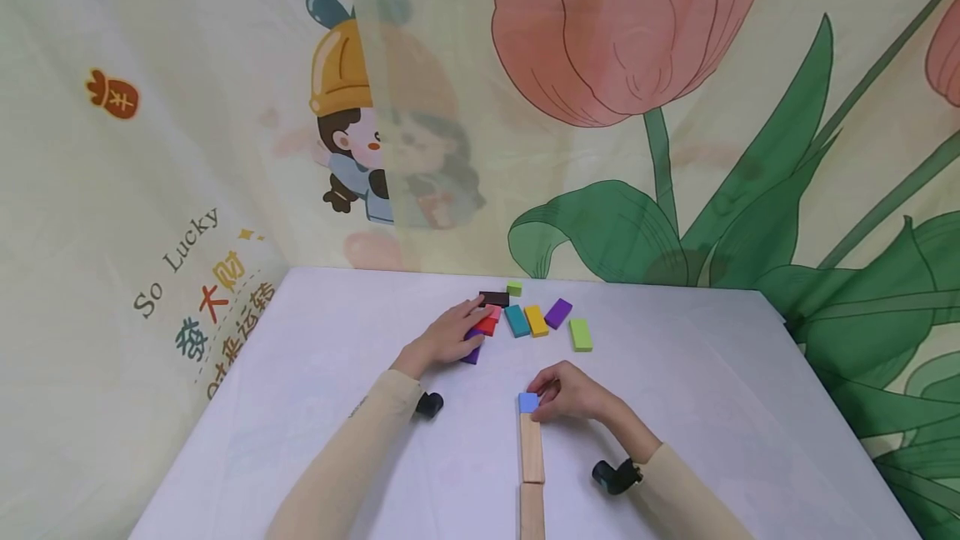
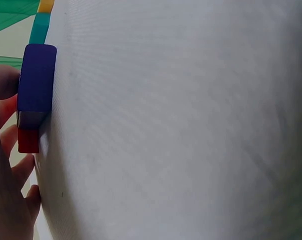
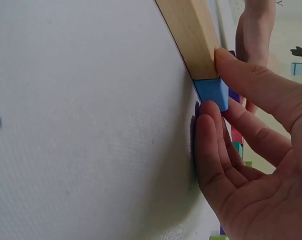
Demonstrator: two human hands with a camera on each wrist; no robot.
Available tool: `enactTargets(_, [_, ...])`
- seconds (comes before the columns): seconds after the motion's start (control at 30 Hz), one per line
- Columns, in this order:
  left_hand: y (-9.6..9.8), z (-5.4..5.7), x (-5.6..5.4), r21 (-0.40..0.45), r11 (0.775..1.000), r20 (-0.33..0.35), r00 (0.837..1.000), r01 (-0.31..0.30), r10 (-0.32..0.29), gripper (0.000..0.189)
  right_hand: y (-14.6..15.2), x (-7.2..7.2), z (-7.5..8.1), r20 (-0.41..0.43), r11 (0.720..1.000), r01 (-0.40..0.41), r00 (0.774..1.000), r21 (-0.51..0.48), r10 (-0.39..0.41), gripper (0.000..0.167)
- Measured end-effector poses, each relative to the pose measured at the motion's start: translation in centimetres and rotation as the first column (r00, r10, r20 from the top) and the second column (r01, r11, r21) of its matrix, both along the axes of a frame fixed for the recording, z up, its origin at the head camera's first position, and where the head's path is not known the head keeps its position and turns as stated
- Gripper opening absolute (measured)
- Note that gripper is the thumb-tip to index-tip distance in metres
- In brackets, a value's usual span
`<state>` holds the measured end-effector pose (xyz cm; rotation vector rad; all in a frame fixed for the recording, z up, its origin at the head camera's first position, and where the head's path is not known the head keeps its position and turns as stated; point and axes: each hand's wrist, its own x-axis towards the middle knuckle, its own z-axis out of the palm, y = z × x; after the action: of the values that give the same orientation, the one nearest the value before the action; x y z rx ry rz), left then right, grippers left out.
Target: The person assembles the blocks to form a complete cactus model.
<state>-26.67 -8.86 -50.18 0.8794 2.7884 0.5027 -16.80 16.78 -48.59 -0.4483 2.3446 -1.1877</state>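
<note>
My left hand (image 1: 448,333) rests with outstretched fingers over a small cluster of blocks. Its thumb lies at a dark purple block (image 2: 37,79), and the other fingers reach across a red block (image 1: 486,327) and a pink block (image 1: 493,315). My right hand (image 1: 573,392) holds a small blue block (image 3: 211,92) at the far end of a row of plain wooden blocks (image 1: 532,448). In the right wrist view the thumb touches the wooden block beside the joint, while bent fingertips meet the blue block's end. The blue block sits flush against the wood.
Behind and right of the left hand lie a black block (image 1: 495,298), a small green block (image 1: 513,288), a teal block (image 1: 517,322), a yellow block (image 1: 536,321), another purple block (image 1: 558,313) and a lime block (image 1: 581,335). The white table (image 1: 675,340) meets a printed backdrop.
</note>
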Motion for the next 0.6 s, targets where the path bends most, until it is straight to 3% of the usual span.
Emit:
enactTargets(0.27, [0.0,0.1,0.0,0.011,1.000,0.010,1.000,-0.008,0.008,0.061,-0.2,0.6,0.3,-0.038,0.999,0.021,0.999,0.042,-0.020,0.038])
enactTargets(0.47, [-0.1,0.1,0.2,0.001,1.000,0.007,1.000,0.000,0.000,0.062,-0.6,1.5,0.0,-0.025,0.992,0.073,0.997,0.105,-0.071,0.040])
enactTargets(0.6, [0.0,0.1,0.1,0.013,1.000,0.009,1.000,-0.007,0.007,0.062,-0.7,1.9,-0.1,0.000,0.992,0.098,0.995,0.080,-0.098,0.042])
